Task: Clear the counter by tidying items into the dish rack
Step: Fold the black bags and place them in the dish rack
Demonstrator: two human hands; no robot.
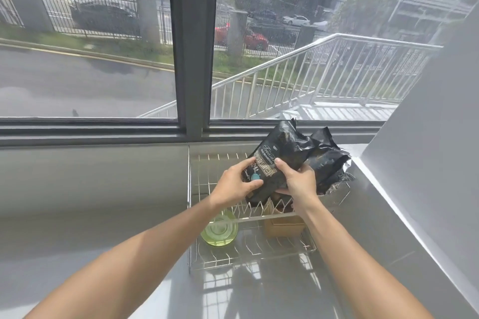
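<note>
Both hands grasp a crumpled black snack bag held above the back part of the wire dish rack: the left hand grips its lower left edge and the right hand clasps its lower right side. Inside the rack, below the bag, a green glass lid lies toward the left and a brown box sits just right of it. The rack stands on the grey tabletop below the window.

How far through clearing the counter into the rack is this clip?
Late. A green dish and a brown box already sit in the dish rack. Left hand and right hand hold a black bag above it. The visible counter shows nothing else.
</note>
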